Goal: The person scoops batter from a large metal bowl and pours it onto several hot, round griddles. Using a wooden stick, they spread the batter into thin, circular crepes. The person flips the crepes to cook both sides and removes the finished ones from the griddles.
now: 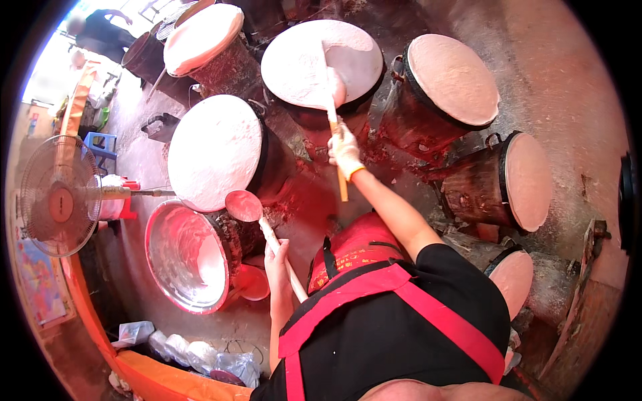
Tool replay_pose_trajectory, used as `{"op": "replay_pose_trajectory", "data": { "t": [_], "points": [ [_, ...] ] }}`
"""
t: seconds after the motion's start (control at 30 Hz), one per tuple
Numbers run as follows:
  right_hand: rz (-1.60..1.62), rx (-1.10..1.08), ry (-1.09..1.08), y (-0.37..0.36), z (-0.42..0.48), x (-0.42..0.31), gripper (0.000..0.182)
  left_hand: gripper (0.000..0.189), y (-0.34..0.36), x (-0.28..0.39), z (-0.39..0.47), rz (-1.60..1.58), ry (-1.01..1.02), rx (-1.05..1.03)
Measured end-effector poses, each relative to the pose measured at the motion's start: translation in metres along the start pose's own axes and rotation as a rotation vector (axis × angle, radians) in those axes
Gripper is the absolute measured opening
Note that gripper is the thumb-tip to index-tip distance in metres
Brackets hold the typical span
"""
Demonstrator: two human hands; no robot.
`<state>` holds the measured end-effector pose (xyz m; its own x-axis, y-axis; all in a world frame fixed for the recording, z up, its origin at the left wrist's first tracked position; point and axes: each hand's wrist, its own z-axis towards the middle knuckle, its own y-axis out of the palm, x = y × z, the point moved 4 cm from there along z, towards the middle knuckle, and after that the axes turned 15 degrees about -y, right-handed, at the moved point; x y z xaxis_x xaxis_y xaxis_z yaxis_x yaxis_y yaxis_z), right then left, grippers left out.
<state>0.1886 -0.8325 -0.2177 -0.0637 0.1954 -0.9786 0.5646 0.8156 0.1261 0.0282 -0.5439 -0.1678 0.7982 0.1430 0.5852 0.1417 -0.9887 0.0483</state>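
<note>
My right hand (345,149), in a pale glove, grips a long flat stick (326,95). The stick's far part lies across the top of a round cloth-covered drum pot (361,67). Its top is rough and white on the left and smoother on the right, with a rounded pale bulge beside the stick. My bare left hand (278,263) holds a ladle by its pale handle. The ladle's round bowl (244,205) is turned up, near the edge of another white-topped pot (215,150). Below the ladle stands a wide metal basin (159,260) with white liquid in it.
Several more white-topped pots stand around, including one at far right (527,183) and one at upper left (203,37). A standing fan (60,195) and a blue stool (100,144) are at left. Plastic-wrapped bundles (188,353) lie below. A person (103,35) is in the background.
</note>
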Motion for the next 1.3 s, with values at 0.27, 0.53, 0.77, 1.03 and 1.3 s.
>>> {"op": "replay_pose_trajectory", "data": {
  "t": [0.27,0.53,0.77,1.03,1.3],
  "points": [
    [0.298,-0.253,0.188,0.03,0.017,-0.011,0.024,0.012,0.062,0.016,0.008,0.105,0.095,-0.128],
    [0.183,-0.324,0.267,-0.124,0.063,-0.017,0.039,0.011,0.119,0.022,0.012,0.133,0.125,-0.116],
    [0.129,-0.688,0.251,-0.108,0.061,-0.036,0.044,0.013,0.191,0.035,0.016,0.098,0.15,-0.114],
    [-0.205,-0.477,0.174,-0.203,0.193,-0.063,0.053,0.011,0.227,0.037,0.008,0.026,0.11,-0.012],
    [-0.554,-0.555,-0.446,-0.119,0.201,-0.066,0.042,0.016,0.243,0.068,0.001,-0.104,0.063,-0.133]
  ]
}}
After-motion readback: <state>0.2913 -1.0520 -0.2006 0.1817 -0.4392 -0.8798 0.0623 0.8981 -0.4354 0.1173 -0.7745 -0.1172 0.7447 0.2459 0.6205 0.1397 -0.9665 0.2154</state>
